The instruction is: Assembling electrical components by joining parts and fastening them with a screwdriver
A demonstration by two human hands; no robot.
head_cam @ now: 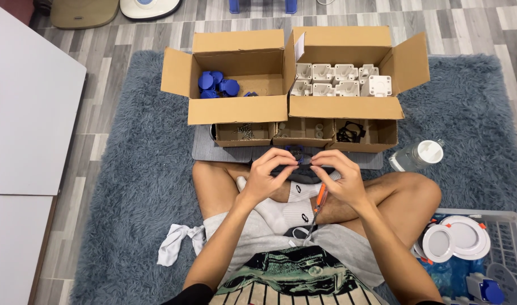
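Left hand (268,172) pinched closed on small dark part (301,169), held over crossed legs before cardboard trays (303,134). Right hand (344,176) grips same part plus orange screwdriver (318,202). Judged: mid-assembly; fastening needs steady alignment.

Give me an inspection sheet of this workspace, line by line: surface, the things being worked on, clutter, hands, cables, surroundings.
Surface: grey-blue shag rug on a wood-look floor.
Job's things: small dark part pinched between both hands; orange-handled screwdriver tucked in the right hand.
Clutter: box of blue parts, box of white parts, three small trays, clear bottle, white cloth, crate with round white fittings.
Grippers: left hand and right hand both grip the part.
Cables: nothing seen.
Surroundings: white board at left.
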